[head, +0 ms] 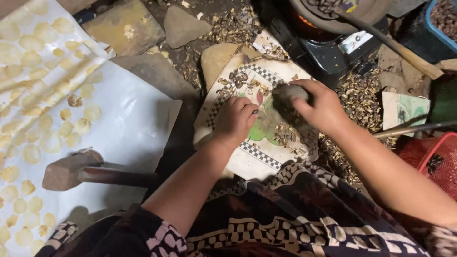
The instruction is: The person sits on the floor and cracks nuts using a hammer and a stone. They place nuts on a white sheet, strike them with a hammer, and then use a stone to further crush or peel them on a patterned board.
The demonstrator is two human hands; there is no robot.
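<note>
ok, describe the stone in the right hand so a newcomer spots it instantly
Start at the cream tile with a black-and-white checkered border in the middle of the floor. Over its upper right part, the right hand closes its grip on a rounded grey stone. Unlike the flat brown slabs lying loose higher up, it is small, smooth and held.

At frame centre, a cream cloth (266, 157) bears black-and-white checked borders and green patches. Left, a white sheet (138, 123) carries pale yellow flakes (28, 57). Below, dark brown fabric (304, 214) shows cream checks. A red basket (440, 162) sits at the right edge.
</note>
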